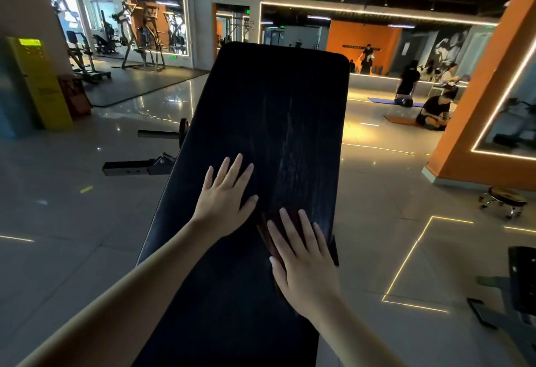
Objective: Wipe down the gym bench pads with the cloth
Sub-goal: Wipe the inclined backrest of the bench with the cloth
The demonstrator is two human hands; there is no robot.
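A long black bench pad (pixel 275 100) runs away from me, raised at its far end, with pale wipe streaks down its right half. My left hand (pixel 224 195) lies flat on the pad's left side, fingers straight and spread. My right hand (pixel 301 262) presses flat on a dark reddish cloth (pixel 268 229) near the pad's right edge. Only the cloth's edges show around the fingers and the thumb side; the hand hides the rest.
Metal frame bars (pixel 136 165) and a weight peg (pixel 162 134) stick out left of the bench. A low rolling stool (pixel 504 198) stands at right, with an orange pillar (pixel 475 123) behind it. Several people sit or kneel on mats at far right. Glossy tile floor surrounds the bench.
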